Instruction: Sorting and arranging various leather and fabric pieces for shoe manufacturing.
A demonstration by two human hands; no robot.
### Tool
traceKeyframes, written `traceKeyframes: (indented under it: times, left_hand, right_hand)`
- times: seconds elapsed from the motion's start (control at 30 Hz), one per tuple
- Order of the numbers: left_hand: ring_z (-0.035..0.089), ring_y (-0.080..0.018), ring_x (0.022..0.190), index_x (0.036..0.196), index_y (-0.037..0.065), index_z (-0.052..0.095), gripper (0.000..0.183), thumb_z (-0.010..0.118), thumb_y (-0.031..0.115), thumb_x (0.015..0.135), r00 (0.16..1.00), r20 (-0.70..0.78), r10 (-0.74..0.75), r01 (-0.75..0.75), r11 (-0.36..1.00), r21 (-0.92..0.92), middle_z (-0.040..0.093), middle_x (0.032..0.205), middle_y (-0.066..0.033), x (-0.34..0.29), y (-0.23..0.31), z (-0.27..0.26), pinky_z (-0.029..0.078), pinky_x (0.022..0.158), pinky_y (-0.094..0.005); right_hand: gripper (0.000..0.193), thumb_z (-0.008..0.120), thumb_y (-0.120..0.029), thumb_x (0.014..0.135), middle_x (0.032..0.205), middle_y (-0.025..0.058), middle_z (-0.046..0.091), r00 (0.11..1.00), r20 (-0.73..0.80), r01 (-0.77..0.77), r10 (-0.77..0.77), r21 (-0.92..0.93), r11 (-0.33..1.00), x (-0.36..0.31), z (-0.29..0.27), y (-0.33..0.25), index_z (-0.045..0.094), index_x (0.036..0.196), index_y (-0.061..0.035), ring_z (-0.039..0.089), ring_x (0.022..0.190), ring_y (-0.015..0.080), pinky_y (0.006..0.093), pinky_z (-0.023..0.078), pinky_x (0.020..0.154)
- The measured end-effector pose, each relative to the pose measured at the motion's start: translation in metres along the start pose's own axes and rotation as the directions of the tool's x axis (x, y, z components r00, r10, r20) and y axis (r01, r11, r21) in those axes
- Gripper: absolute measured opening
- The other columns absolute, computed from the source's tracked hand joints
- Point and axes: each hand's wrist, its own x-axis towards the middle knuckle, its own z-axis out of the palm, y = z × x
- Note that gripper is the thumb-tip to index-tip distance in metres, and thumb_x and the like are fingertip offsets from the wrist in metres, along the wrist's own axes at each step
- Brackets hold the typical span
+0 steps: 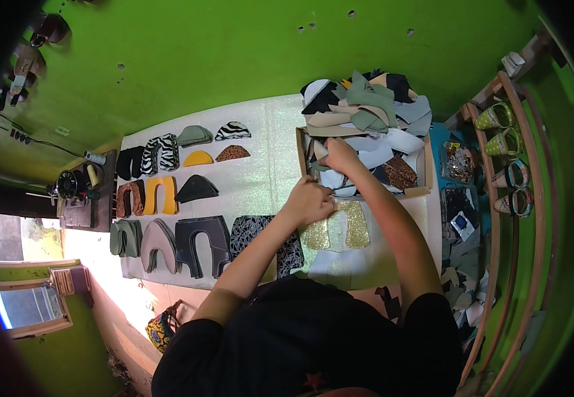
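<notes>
An open cardboard box [426, 162] full of cut material scraps stands on the right half of the table. My right hand [338, 155] reaches into its left part, fingers closed on a pale scrap [320, 151]; the fingertips are partly hidden. At the box's near left corner is my left hand [310, 200], its fingers curled over the rim. Right below the box lie glittery gold U-shaped pieces [350, 221], next to the left hand. Patterned black-and-white pieces [260, 241] lie under my left forearm, and white pieces [336, 263] sit nearest my body.
Stacks of cut shapes cover the table's left half: grey-black [201, 241], yellow [161, 194] and zebra-striped [160, 153]. More scraps [366, 106] pile up behind the box. At the right, a wooden rack [498, 145] holds sandals [504, 142]. A sewing machine [69, 185] stands at the left.
</notes>
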Motion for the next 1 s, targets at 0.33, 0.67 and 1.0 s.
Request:
traceKeyframes:
  times: [0.33, 0.67, 1.0]
  left_hand:
    - [0.057, -0.0190, 0.081, 0.076, 0.009, 0.062, 0.013, 0.056, 0.019, 0.071, 0.966, -0.233, 0.110, -0.060, 0.976, 0.209, 0.062, 0.076, -0.0057, -0.004, 0.000, 0.022, 0.034, 0.088, -0.0325]
    - [0.056, -0.0190, 0.080, 0.075, 0.010, 0.062, 0.013, 0.056, 0.021, 0.072, 0.953, -0.285, 0.101, -0.036, 0.974, 0.224, 0.062, 0.077, -0.0041, -0.003, -0.001, 0.025, 0.035, 0.086, -0.0323]
    - [0.055, -0.0193, 0.087, 0.088, 0.009, 0.062, 0.022, 0.057, 0.024, 0.073, 0.988, -0.155, 0.021, 0.014, 0.975, 0.221, 0.062, 0.090, -0.0042, -0.004, 0.003, 0.018, 0.032, 0.089, -0.0329]
  right_hand:
    - [0.026, 0.072, -0.022, 0.061, 0.076, 0.0134, 0.062, 0.983, 0.141, -0.090, 0.115, -0.174, 0.981, -0.016, -0.005, 0.051, 0.059, 0.073, -0.0023, 0.060, 0.076, 0.0309, 0.0391, 0.048, 0.067]
    - [0.013, 0.060, 0.005, 0.072, 0.081, 0.0094, 0.062, 0.996, 0.048, -0.086, 0.076, 0.764, 0.639, -0.053, -0.065, 0.087, 0.048, 0.076, -0.0005, 0.058, 0.072, 0.0115, 0.0257, 0.049, 0.067]
    - [0.026, 0.041, 0.020, 0.067, 0.095, 0.0137, 0.062, 0.969, 0.246, -0.094, -0.018, 0.434, 0.896, -0.075, -0.066, 0.084, 0.058, 0.076, 0.0026, 0.058, 0.096, 0.0214, 0.0269, 0.045, 0.084]
